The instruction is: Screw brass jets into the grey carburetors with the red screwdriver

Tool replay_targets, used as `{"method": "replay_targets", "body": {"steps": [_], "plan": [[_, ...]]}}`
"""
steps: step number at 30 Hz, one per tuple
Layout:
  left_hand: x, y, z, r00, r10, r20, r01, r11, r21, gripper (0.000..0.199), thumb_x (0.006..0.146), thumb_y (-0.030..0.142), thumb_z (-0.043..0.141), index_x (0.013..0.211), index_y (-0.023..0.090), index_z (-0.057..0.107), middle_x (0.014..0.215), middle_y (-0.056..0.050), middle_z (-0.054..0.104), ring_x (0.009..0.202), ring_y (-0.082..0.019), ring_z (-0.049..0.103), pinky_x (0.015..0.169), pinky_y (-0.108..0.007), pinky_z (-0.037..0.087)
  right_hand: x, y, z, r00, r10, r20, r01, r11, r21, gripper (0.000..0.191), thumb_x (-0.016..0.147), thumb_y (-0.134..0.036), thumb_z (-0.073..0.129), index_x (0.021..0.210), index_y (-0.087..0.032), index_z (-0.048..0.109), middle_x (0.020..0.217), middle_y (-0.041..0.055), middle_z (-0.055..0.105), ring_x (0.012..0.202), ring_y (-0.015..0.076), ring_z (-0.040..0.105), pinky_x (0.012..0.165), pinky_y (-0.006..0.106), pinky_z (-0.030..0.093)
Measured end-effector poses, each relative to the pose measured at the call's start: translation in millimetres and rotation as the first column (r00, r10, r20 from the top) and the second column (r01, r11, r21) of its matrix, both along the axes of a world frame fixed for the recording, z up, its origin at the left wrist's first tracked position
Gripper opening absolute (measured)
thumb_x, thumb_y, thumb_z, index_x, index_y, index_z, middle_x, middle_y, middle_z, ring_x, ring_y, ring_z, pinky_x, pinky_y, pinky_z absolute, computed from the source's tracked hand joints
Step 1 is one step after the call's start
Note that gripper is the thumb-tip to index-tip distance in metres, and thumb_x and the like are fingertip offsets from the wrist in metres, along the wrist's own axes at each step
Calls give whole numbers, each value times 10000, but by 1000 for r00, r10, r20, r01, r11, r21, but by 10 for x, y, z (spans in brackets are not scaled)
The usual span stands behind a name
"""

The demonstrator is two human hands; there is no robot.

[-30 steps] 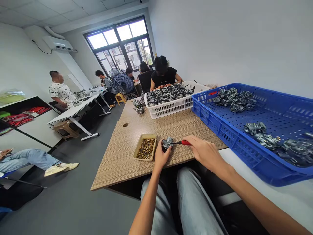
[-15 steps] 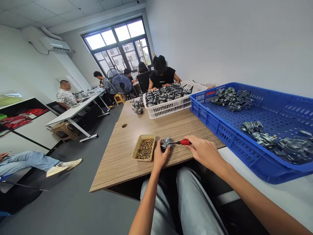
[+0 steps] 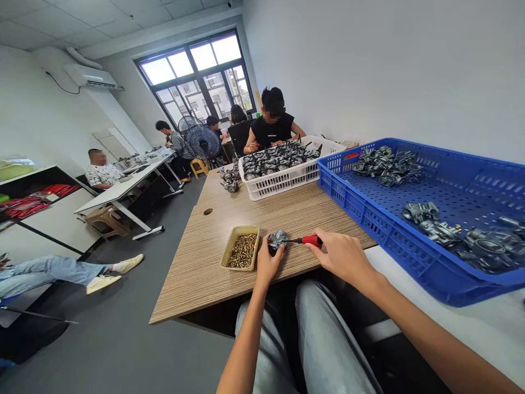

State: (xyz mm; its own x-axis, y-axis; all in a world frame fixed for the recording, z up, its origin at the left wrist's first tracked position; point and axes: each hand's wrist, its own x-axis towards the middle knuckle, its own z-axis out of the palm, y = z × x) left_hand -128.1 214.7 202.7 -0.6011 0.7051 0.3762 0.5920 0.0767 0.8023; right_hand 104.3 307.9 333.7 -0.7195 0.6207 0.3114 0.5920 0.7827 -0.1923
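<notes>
My left hand [image 3: 269,259] grips a small grey metal carburetor [image 3: 279,237] on the wooden table, fingers wrapped round its near side. From the right, my right hand [image 3: 337,249] is closed on the red handle of a screwdriver [image 3: 310,240]. Its dark shaft points left and its tip meets the carburetor; the exact contact spot is too small to make out. Just left of my left hand stands a beige tub [image 3: 223,257] holding many small brass-coloured jets or screws [image 3: 243,250].
A blue crate [image 3: 369,232] with grey carburetors [image 3: 488,241] stands on the right. Behind the table's middle is a white basket [image 3: 283,183] heaped with carburetors [image 3: 279,162]. A co-worker [image 3: 271,128] sits beyond it. A fan [image 3: 202,143] and other people are further back.
My right hand has shifted slightly on the screwdriver handle, while the tip stays at the carburetor. The co-worker opposite has raised their head and a hand. The seated person's feet at left have moved.
</notes>
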Motion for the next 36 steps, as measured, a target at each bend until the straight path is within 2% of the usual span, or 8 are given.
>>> {"method": "replay_targets", "body": {"steps": [4,9,17,24,31,34,36], "plan": [[7,-7,16,1000,-7,4,7,1000,0,488,956,441,686,1373,227,553,1268,-120,722,1161,-266,678,1058,-425,511,-19,-5,-8,999,-31,7,31,999,-24,294,1068,-503,549,977,-237,635,841,45,787,793,240,756,596,298,258],[12,-9,34,1000,-18,14,18,1000,13,498,950,455,692,1378,239,559,1289,-120,719,1179,-274,672,1074,-436,504,-40,-10,-14,997,-78,26,79,996,-41,401,1072,-555,507,916,-232,686,815,77,787,786,251,758,629,290,337],[3,-7,19,1000,-8,-1,8,1000,3,475,958,433,683,1366,227,556,1299,-126,713,1200,-272,673,1074,-424,504,-53,-20,2,992,-125,10,125,986,-109,523,1065,-615,476,873,-231,776,839,119,797,807,293,766,676,324,433],[1,-6,14,1000,-3,4,3,1000,8,479,951,436,690,1362,226,560,1262,-112,727,1169,-266,687,1040,-404,517,-72,1,-3,989,-144,17,145,979,-143,543,1063,-628,464,892,-241,805,849,124,801,818,296,767,672,320,437],[6,-7,23,1000,-10,9,10,1000,15,479,952,434,693,1363,229,559,1291,-119,720,1201,-270,679,1065,-415,512,-30,12,42,991,-127,-34,122,984,-127,442,1066,-575,504,888,-259,756,826,74,792,788,274,747,644,310,377],[4,-5,15,1000,-8,14,8,1000,14,494,948,444,700,1368,229,557,1297,-124,719,1205,-274,678,1075,-429,511,10,29,67,990,-120,-75,110,987,-119,324,1068,-519,535,1002,-278,743,813,39,783,781,264,743,623,305,343],[1,-2,6,1000,-11,20,11,1000,16,492,950,445,698,1371,232,556,1300,-123,719,1203,-271,680,1078,-430,511,32,41,74,988,-82,-127,68,991,-112,224,1069,-440,557,1118,-300,725,912,18,799,825,253,747,620,304,347]]}}
